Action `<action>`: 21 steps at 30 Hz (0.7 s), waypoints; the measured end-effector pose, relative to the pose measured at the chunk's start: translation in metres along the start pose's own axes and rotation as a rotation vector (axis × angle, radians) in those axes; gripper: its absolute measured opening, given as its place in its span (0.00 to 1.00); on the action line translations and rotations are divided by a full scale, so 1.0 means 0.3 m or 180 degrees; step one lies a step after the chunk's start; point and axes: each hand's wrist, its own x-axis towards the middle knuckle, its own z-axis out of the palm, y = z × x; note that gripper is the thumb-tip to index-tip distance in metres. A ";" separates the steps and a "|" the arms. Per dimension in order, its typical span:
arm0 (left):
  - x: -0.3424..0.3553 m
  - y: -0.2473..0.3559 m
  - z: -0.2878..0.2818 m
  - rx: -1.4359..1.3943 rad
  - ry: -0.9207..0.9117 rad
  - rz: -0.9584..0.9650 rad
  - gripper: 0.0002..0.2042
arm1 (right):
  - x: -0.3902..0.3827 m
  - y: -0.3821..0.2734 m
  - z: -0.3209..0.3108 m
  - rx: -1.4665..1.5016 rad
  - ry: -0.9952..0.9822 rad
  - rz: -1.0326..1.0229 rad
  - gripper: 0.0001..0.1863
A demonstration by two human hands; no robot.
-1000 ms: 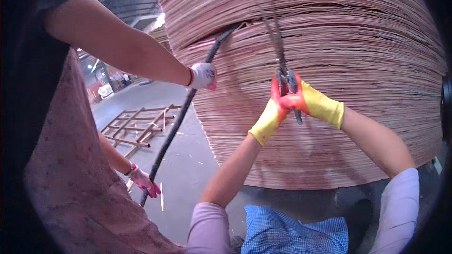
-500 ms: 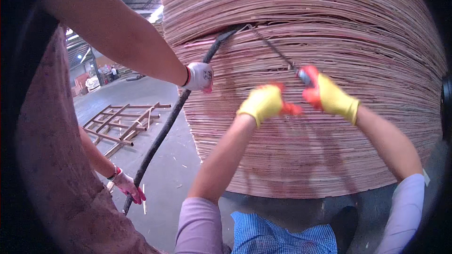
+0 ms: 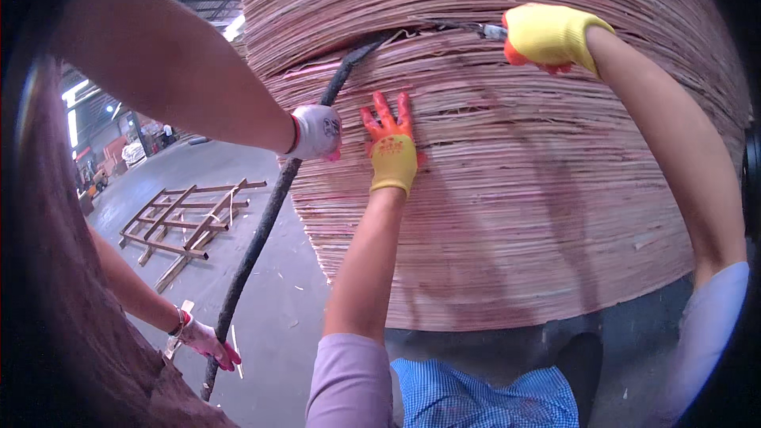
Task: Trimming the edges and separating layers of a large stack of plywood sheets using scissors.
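Observation:
My left hand [image 3: 390, 141], in a yellow glove with orange palm, rests with fingers spread on the layered side of a tall stack of thin pinkish wood sheets [image 3: 507, 182]. My right hand [image 3: 547, 38], gloved alike, grips the handle of a long thin metal tool [image 3: 491, 32] whose far end reaches into a gap between sheets. Beside that end, the flattened tip of a long black bar [image 3: 269, 218] sits in the same gap. A co-worker's white-and-pink gloved hand [image 3: 315, 132] grips the bar, and their other hand [image 3: 208, 341] is low on it.
The co-worker's forearm [image 3: 182, 63] and body stand close on my left. A wooden frame of slats [image 3: 181, 218] lies on the grey concrete floor [image 3: 269, 301], with loose splinters about. Farther off, warehouse goods and a roof show.
My right hand has moved up and right with the tool, now nearly level at the gap. My left hand has let go of the tool and lies spread on the stack.

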 end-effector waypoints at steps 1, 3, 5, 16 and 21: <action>-0.003 0.006 -0.003 -0.0027 0.0011 -0.0038 0.64 | -0.018 -0.001 -0.001 -0.0124 -0.0017 -0.0008 0.10; -0.009 0.009 -0.006 -0.0008 -0.0069 -0.0043 0.64 | -0.025 0.015 -0.006 -0.0160 -0.0150 -0.0062 0.09; -0.008 0.016 -0.026 -0.0025 -0.0116 -0.0071 0.64 | -0.036 0.023 0.006 -0.0177 -0.0080 -0.0021 0.10; -0.002 0.008 -0.023 0.0030 -0.0056 -0.0077 0.65 | 0.069 -0.068 -0.013 -0.0621 -0.0099 0.0012 0.10; -0.006 0.031 -0.018 0.0082 -0.0096 -0.0058 0.65 | 0.186 -0.101 0.052 -0.0636 0.0065 -0.0185 0.21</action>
